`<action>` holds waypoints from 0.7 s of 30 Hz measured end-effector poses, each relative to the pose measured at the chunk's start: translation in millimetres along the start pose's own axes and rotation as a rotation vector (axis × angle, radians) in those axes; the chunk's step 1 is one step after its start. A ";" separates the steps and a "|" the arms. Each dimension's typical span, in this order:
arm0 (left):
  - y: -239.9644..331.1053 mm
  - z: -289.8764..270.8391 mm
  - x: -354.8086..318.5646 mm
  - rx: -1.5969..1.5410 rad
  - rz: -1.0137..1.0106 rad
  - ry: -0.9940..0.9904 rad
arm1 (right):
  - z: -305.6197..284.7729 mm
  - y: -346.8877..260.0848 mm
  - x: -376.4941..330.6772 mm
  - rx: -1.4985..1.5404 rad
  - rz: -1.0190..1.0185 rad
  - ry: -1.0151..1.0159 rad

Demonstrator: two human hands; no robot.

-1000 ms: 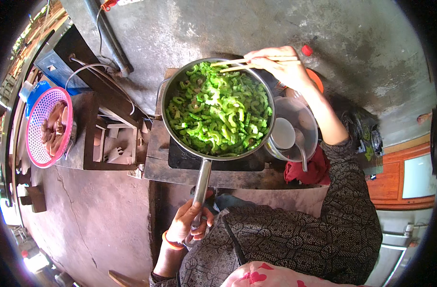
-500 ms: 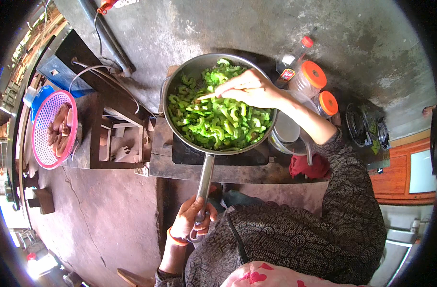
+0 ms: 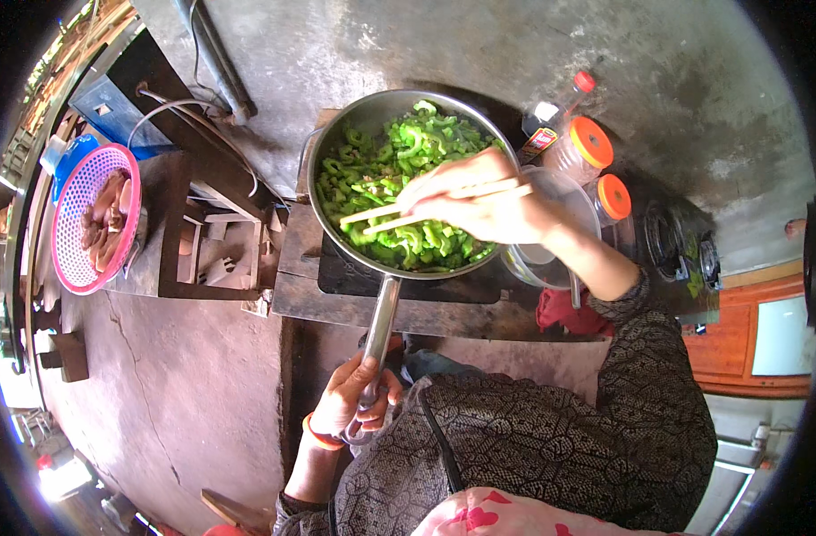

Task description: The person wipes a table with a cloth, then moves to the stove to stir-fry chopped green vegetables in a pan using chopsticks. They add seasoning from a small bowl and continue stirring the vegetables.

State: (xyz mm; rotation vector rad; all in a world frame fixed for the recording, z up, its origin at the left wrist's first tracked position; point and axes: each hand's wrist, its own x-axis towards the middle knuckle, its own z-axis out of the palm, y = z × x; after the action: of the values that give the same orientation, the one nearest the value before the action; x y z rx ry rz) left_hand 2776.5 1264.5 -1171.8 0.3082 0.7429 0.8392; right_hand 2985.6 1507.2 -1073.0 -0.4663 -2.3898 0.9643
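Left hand (image 3: 354, 402) has its grip clamped on the frying pan (image 3: 336, 134) handle; right hand (image 3: 479, 201) pinches chopsticks (image 3: 381, 214) over the sliced green vegetables (image 3: 372, 170) in the pan on the burner.

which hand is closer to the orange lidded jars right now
Right. The right hand holds chopsticks over the pan of greens, just left of the orange-lidded jars. The left hand grips the pan handle's end, well below them.

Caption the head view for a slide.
Right hand stirs sliced green vegetables with chopsticks; left hand grips the pan handle.
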 end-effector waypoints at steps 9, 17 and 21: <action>-4.0 -1.2 -0.4 -0.024 0.024 -0.018 | -12.4 60.3 -13.6 -0.226 0.075 0.256; 1.2 -7.1 -2.9 -0.002 -0.004 -0.048 | -15.7 59.3 24.2 0.043 0.235 0.454; -2.3 -6.8 -0.1 -0.062 0.015 -0.051 | 24.4 78.9 41.5 0.248 0.276 0.353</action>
State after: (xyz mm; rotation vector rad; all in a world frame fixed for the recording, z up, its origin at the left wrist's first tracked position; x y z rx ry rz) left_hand 2772.9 1262.7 -1177.9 0.2793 0.6662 0.8632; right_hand 2947.4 1568.5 -1130.6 -0.8118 -1.8942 1.1701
